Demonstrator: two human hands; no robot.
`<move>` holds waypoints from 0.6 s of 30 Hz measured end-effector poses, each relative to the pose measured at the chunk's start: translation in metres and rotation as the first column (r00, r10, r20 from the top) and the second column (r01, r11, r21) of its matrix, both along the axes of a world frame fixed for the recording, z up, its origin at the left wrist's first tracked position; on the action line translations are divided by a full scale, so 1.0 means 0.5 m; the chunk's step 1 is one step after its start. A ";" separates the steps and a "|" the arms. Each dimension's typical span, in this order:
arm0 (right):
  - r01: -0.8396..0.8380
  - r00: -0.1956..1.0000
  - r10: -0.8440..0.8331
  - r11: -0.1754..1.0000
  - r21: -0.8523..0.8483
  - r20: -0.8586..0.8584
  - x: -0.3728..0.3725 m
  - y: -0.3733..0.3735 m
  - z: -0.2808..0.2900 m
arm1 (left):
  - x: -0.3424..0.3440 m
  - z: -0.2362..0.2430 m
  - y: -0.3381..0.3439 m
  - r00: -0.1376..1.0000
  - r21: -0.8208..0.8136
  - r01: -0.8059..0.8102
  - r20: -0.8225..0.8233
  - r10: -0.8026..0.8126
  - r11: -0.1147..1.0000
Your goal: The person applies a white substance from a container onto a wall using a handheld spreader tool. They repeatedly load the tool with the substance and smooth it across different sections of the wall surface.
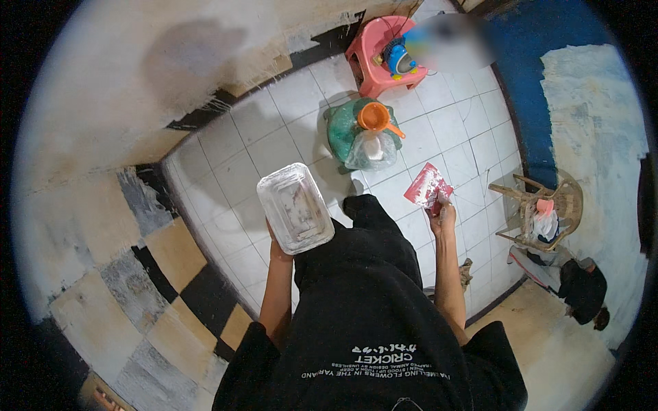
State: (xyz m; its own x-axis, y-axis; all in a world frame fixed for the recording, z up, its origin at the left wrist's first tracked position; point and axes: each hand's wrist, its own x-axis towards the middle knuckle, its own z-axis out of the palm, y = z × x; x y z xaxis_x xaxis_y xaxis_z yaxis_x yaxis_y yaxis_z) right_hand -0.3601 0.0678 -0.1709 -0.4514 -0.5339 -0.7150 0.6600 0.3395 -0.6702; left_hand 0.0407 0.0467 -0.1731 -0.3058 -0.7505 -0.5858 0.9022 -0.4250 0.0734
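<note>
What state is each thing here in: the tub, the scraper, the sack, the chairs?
Left hand: holds the tub from beneath.
White plastic tub: open, smeared inside, held level.
Right hand: grips the scraper.
Red scraper: blade coated with white paste.
Green sack: upright, orange scoop on top.
Pink stool: upright, toy on it.
Tan plastic chair: tipped over.

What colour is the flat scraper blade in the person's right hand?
The scraper in the right hand is red, smeared with whitish plaster; the head view shows it.

Dim, uneven indoor light, soft shadows on the wall, heavy fisheye bending, dark rim.
</note>
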 end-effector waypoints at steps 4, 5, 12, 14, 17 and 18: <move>-0.164 0.973 0.177 0.982 0.096 -0.148 -0.073 -0.007 -0.117 | -0.023 -0.066 0.030 0.998 0.046 -0.066 -0.001 0.066 0.997; -0.196 0.948 0.223 0.971 0.137 -0.225 -0.058 -0.031 -0.136 | -0.031 -0.088 0.045 0.996 0.061 -0.086 -0.002 0.087 0.994; -0.469 0.504 0.585 0.803 0.367 -0.636 -0.051 -0.082 -0.441 | -0.089 -0.313 0.094 0.994 0.145 -0.097 -0.042 0.104 0.985; -0.502 0.270 0.601 0.755 0.423 -0.753 -0.026 -0.152 -0.508 | -0.111 -0.426 0.068 0.996 0.160 -0.064 -0.055 0.074 0.985; -0.548 -0.036 0.707 0.577 0.606 -0.706 -0.014 -0.236 -0.618 | -0.146 -0.601 0.009 0.997 0.217 0.025 -0.070 -0.010 0.976; -0.529 -0.092 0.718 0.552 0.645 -0.690 -0.003 -0.266 -0.649 | -0.161 -0.641 -0.027 0.999 0.247 0.015 0.030 -0.023 0.969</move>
State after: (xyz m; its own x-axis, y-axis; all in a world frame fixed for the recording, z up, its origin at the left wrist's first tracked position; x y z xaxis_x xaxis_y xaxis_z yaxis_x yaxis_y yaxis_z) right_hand -0.3615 -0.0652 -0.4954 -0.2796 -0.9220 -0.2677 -0.8058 0.3769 -0.4567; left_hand -0.0398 0.0334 -0.4937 -0.2964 -0.5757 -0.7620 0.8925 -0.4510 -0.0064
